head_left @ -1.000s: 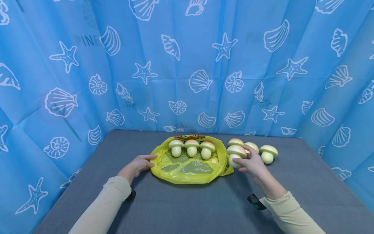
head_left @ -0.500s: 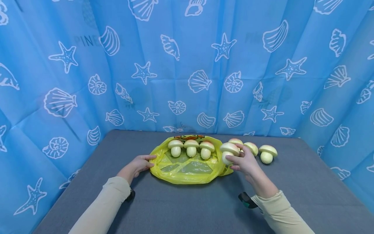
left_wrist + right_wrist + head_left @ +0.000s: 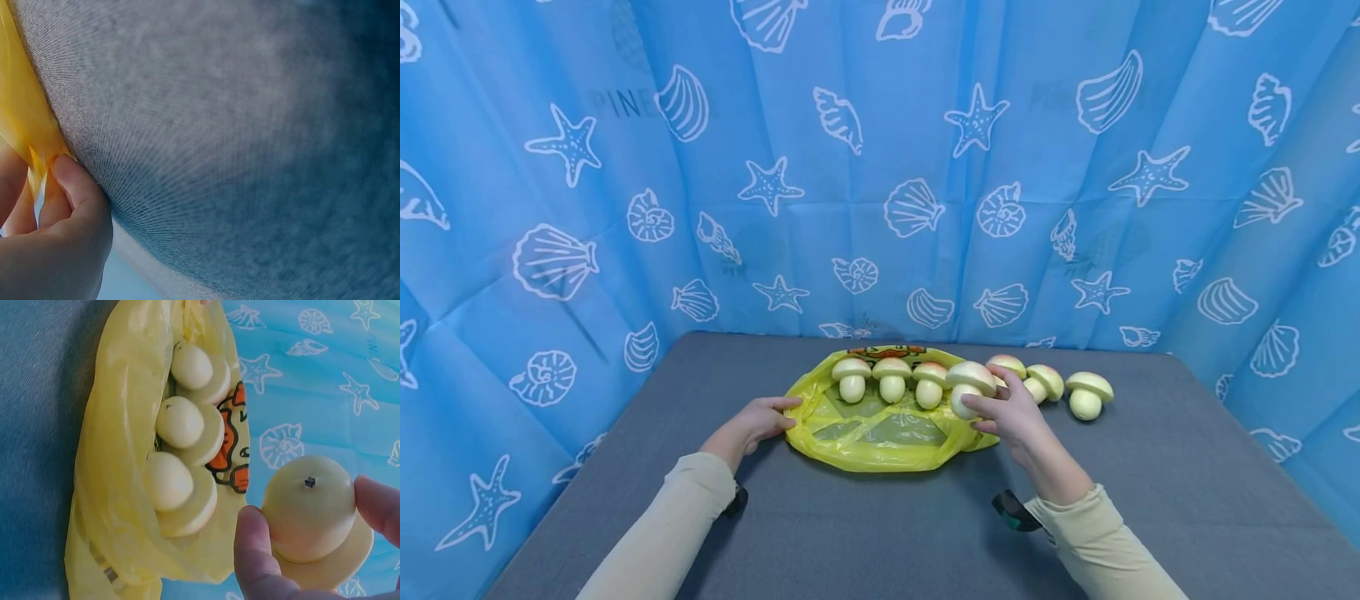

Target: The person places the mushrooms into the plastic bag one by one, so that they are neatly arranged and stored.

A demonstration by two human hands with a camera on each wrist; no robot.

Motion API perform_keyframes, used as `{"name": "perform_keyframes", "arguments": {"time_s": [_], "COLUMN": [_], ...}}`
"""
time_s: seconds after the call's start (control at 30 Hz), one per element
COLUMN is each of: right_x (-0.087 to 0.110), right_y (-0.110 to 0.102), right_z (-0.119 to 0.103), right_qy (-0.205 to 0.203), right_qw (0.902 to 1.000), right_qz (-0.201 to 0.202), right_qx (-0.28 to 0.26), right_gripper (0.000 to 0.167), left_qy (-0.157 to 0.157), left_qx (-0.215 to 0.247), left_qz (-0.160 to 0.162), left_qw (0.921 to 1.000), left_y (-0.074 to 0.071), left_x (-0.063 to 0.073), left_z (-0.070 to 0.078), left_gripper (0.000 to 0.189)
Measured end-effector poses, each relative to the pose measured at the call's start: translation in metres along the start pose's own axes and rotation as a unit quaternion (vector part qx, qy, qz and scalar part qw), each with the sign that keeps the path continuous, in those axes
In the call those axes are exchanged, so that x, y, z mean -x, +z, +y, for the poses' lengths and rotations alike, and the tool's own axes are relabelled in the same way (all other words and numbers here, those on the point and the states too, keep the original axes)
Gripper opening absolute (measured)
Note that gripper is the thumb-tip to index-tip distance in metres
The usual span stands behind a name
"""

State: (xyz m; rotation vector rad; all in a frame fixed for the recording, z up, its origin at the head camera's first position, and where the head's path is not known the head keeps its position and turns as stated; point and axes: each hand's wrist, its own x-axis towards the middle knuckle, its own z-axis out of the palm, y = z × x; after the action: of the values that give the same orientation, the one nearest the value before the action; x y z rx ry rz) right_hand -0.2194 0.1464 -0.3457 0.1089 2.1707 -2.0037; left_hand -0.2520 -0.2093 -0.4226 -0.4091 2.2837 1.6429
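Right hand: The right hand (image 3: 1011,417) was clamped on a mushroom, thumb on one side of the stem and fingers on the other.
Held mushroom: The held mushroom (image 3: 312,512) was at the right hand's fingertips, cap up and stem down, before the right end of the bag in the head view; the right wrist view showed it apart from the mushrooms in the bag, its stem end bearing a small dark mark.
Left hand: The left hand (image 3: 763,421) was pinching the bag's near-left edge, thumb and fingers together on the plastic.
Yellow bag: The bag (image 3: 880,458) lay between the two hands, its mouth spread wide, with an orange print (image 3: 226,440) on the side beyond the hands.
Mushrooms in the bag: Three stood in a row to the left of the right hand: a left one (image 3: 852,385), a middle one (image 3: 892,383) and a right one (image 3: 930,387), the last nearest that hand.
Loose mushrooms: Just beyond the right hand's fingers was one (image 3: 1006,362), partly hidden; a tilted one (image 3: 1048,380) and an upright one (image 3: 1087,392) were farther to its right.
Wrists: Behind each hand came a pale sleeve, with a dark device below the wrist.
Table: A grey cloth (image 3: 850,533) spread under both hands.
Curtain: Beyond both hands hung a blue curtain (image 3: 880,125) with white shells and starfish.
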Motion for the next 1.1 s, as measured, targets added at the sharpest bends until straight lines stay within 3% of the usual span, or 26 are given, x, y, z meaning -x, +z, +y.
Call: {"name": "perform_keyframes", "arguments": {"time_s": [0.53, 1.1], "right_x": [-0.004, -0.009], "right_y": [0.024, 0.057], "right_z": [0.005, 0.028], "right_qy": [-0.001, -0.041], "right_qw": [0.9996, 0.9979], "right_qz": [-0.007, 0.005], "right_qx": [-0.027, -0.051], "right_gripper": [0.077, 0.070], "left_qy": [-0.007, -0.005], "left_qx": [0.000, -0.004], "left_qz": [-0.003, -0.006], "left_qw": [1.0000, 1.0000], "left_y": [0.000, -0.002], "left_x": [0.002, 0.002], "left_z": [0.001, 0.001], "left_gripper": [0.048, 0.047]}}
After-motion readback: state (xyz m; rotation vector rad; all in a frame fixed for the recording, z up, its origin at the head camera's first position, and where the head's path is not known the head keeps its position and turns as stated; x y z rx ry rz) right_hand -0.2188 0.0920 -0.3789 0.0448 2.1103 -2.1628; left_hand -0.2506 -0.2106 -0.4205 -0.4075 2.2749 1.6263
